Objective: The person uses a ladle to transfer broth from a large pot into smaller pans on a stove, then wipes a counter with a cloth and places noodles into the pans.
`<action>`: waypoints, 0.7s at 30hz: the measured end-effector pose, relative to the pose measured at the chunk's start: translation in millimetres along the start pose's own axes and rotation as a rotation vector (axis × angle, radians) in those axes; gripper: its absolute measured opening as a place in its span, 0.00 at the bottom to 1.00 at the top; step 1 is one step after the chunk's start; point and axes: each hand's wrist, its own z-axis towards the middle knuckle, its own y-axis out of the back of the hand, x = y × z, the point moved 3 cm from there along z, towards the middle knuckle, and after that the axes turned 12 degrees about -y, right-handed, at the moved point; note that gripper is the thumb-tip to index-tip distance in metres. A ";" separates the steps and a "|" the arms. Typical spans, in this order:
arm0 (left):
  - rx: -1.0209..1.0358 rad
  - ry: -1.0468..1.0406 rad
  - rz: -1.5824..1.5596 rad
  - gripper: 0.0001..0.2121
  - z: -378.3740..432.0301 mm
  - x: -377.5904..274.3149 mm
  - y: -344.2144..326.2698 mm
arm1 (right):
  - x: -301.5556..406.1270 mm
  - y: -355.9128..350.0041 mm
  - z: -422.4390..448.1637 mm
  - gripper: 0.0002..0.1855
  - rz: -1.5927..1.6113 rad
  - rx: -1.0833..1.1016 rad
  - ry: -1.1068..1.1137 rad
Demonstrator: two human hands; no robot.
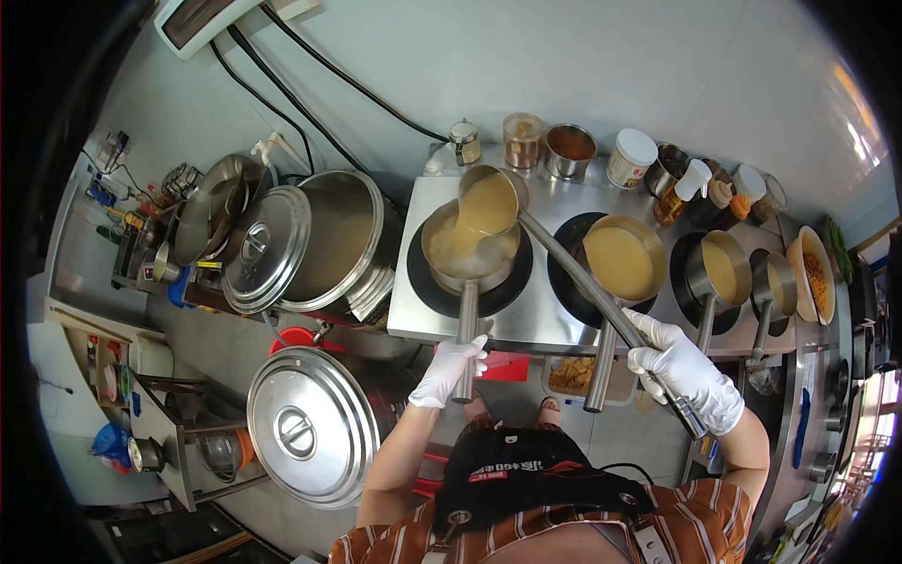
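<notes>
My left hand [452, 369], in a white glove, grips the handle of a steel saucepan [470, 303] on the leftmost round black hob. My gloved right hand [680, 370] is closed around the long metal handle of a large ladle [523, 185]. The ladle is tilted over that saucepan, and cloudy yellowish liquid [486, 208] pours from it into the pan. To the right, a second saucepan [659, 254] holds similar liquid, its handle passing beneath the ladle's. Two more saucepans [741, 264] [788, 282] with such liquid stand farther right.
At left stands a big stockpot [377, 233] with its lid [268, 247] leaning across the opening. A large lidded pot [310, 423] is nearer me. Jars, tins and bottles [632, 158] line the back. A bowl of orange food [803, 243] sits at far right.
</notes>
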 end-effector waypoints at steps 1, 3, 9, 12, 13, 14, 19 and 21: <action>-0.002 0.005 0.002 0.16 0.0 1.9 0.4 | -0.8 -2.0 1.5 0.31 0.003 0.004 -0.003; -0.019 0.000 -0.034 0.16 0.7 2.8 0.1 | -2.7 -4.7 3.2 0.32 -0.061 -0.056 -0.023; -0.013 0.028 -0.025 0.14 0.8 6.4 -1.1 | -42.9 0.1 25.8 0.34 -0.330 -0.084 0.029; 0.001 0.026 -0.008 0.13 1.1 3.8 -6.1 | -75.7 9.9 42.6 0.37 -0.619 -0.247 0.429; -0.010 0.024 -0.009 0.13 -0.8 2.5 -6.5 | -81.1 9.2 44.0 0.37 -0.690 -0.263 0.456; -0.013 0.008 -0.037 0.13 0.0 6.5 -5.2 | -89.2 7.9 47.8 0.38 -0.775 -0.309 0.507; 0.010 0.033 -0.035 0.17 4.2 12.9 -1.9 | -95.2 2.8 46.9 0.40 -1.017 -0.458 0.555; -0.004 0.043 -0.058 0.18 3.8 14.1 3.9 | -87.6 1.5 54.5 0.39 -0.925 -0.426 0.660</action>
